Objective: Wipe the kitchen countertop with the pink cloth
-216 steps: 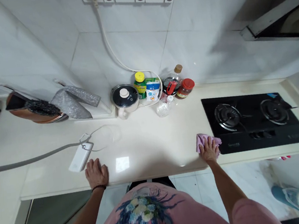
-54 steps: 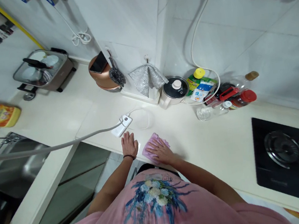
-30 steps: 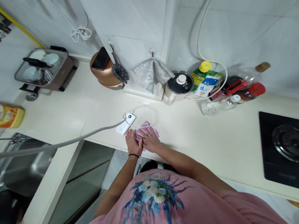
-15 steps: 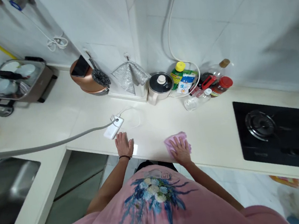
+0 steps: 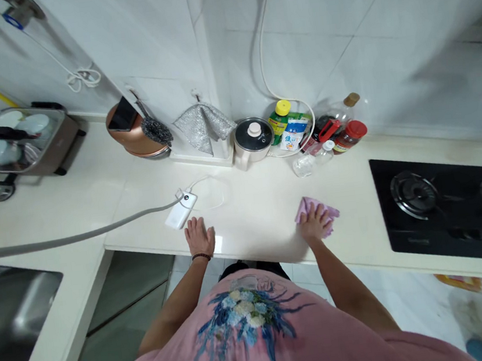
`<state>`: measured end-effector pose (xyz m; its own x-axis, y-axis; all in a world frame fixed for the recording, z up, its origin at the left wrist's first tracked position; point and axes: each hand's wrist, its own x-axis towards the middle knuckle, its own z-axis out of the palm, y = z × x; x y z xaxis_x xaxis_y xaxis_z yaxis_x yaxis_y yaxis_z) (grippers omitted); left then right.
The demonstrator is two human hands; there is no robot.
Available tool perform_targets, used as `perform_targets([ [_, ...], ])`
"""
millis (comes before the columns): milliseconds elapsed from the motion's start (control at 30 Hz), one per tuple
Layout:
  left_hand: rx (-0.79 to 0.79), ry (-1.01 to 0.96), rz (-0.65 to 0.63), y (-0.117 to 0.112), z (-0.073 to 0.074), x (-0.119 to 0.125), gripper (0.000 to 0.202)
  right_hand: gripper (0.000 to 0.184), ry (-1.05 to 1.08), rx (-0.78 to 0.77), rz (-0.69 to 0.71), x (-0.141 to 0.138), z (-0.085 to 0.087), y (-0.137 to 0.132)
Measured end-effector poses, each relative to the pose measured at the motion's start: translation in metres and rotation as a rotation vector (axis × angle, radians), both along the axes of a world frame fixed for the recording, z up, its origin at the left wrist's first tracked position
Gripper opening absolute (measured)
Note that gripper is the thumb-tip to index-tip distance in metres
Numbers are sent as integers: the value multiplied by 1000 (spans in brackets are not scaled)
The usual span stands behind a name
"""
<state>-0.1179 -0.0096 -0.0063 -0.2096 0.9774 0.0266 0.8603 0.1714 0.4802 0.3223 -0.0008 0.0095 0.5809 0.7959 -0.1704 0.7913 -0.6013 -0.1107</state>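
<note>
Cloth: on the counter (image 5: 254,220), toward its near edge; the pink cloth (image 5: 332,214) lies left of the stove (image 5: 454,195), apart from it.
Cloth's axis: crumpled, so only rough; it runs left to right, slanting slightly nearer at the right, one corner pointing right toward the stove.
Right hand: the right hand (image 5: 313,224) lies palm down on the cloth, fingers spread.
Left hand: the left hand (image 5: 199,238) rests flat and uncurled on the counter, just beside the white device (image 5: 181,211).
Since half a second ago: cloth and right hand have shifted right, nearer the stove; the left hand stays put.
</note>
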Motion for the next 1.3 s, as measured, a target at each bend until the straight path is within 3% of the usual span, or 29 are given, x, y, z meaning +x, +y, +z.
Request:
perform_targets([
  [133,-16,12,0,0,1,0,65,68,129,-30,343,-95,2,49],
  [267,-15,12,-2,0,1,0,66,68,241,-32,750,-188,4,71],
  [367,-1,27,4,0,-1,-1,64,66,255,-38,975,-227,5,80],
  [433,5,38,3,0,-2,-1,64,65,255,-23,1060,-230,7,87],
  [500,7,46,3,0,-3,-2,64,63,258,-11,1083,-215,8,97],
  [567,7,49,4,0,-3,-2,63,63,243,-23,1024,-182,9,107],
  [733,-7,44,8,1,-2,-2,64,65,98,-75,686,-54,8,105],
  [867,-24,28,16,2,-1,-2,66,66,9,-109,382,49,6,60],
  [1000,-16,33,18,2,0,-1,67,69,-36,-79,78,112,0,-7],
  [1067,-16,38,18,3,0,-1,67,70,-52,-35,-33,121,-4,-40],
  [1133,-20,38,18,3,1,-1,66,71,-74,10,-110,113,-7,-65],
  [1200,-25,35,19,3,2,0,66,70,-94,46,-134,88,-11,-80],
  [1300,-29,34,20,2,3,1,66,67,-86,84,-19,30,-14,-86],
])
